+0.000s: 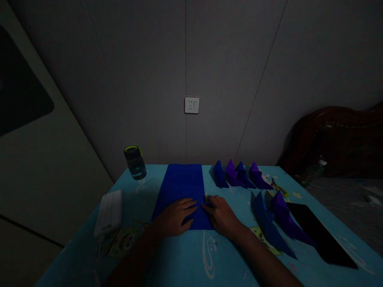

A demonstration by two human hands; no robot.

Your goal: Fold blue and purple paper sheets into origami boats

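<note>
A sheet of dark blue paper (pixel 185 177) lies on the light blue tablecloth in front of me. My left hand (pixel 176 217) rests on the lower part of the sheet, its fingers stretched out and spread. At the sheet's right edge is my right hand (pixel 223 215), with fingers slightly bent and apart, the tips touching the paper. To the right stand several folded paper boats: a row of blue and purple ones (pixel 232 175) at the back, and a larger blue boat (pixel 269 225) beside a purple boat (pixel 289 221) closer to me.
A water bottle (pixel 135 162) stands at the back left. Nearer on that side lies a white power bank (pixel 109 211) with a cable. Flat and black, a tablet-like slab (pixel 320 235) rests at the right, near yellow-handled scissors (pixel 281 190). Behind the table (pixel 206 255) rises a wall with a socket (pixel 192 105).
</note>
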